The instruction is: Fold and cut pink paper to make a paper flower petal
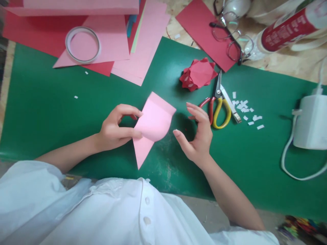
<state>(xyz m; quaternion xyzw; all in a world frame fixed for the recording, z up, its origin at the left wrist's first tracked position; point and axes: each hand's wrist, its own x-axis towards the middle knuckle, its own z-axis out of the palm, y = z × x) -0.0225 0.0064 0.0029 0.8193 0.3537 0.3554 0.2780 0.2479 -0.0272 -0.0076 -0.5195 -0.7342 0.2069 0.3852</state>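
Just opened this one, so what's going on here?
A person's left hand pinches a folded pink paper between thumb and fingers over a green work surface. The right hand is open and empty, just to the right of the paper. Beyond the hands sit a red paper piece with pointed edges and scissors, with small white scraps to their right. A white ring-shaped roll lies on pink sheets at the far left.

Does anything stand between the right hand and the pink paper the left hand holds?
Nothing visible does: only a gap over the green mat separates the right hand from the pink paper, which the left hand pinches. The scissors lie on the right hand's other side, away from the paper.
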